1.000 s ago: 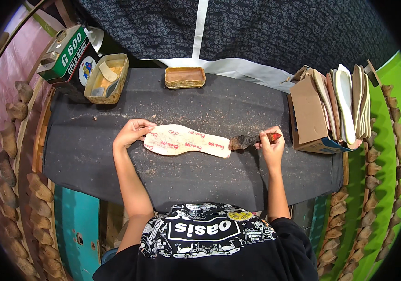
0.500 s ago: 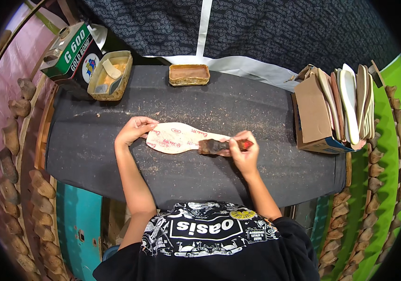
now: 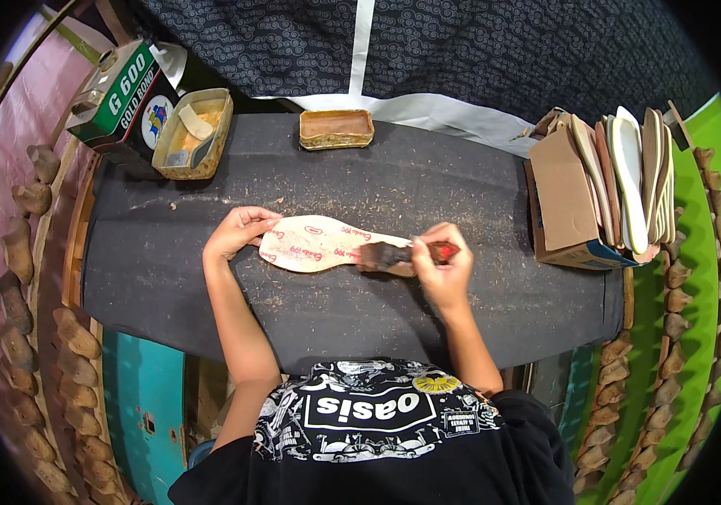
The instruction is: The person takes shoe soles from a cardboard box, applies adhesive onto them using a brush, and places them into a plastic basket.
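Observation:
A pale, sole-shaped insole board (image 3: 306, 241) with red printing lies across the middle of the dark table, its wide end to the left. My left hand (image 3: 234, 234) pinches that wide end at its upper left edge, thumb on top. In my right hand (image 3: 447, 268) is a flat paintbrush (image 3: 384, 257), dark and crusted, with some red on its handle. The brush's wide end rests on the narrower half of the insole board, and the hand covers part of the handle and of the board's right end.
Far left stand a green-and-black metal can (image 3: 116, 105) and a yellowish tub (image 3: 224, 139) with scrapers. A small brown-filled tray (image 3: 335, 141) sits at the back. At right, a cardboard box (image 3: 567, 202) holds several soles. Shavings dot the black cloth (image 3: 335, 316); wooden shoe lasts (image 3: 74, 332) line both sides.
The insole board and my left hand have shifted slightly left and away from me. My right hand has moved slightly away from me, with the brush still on the board.

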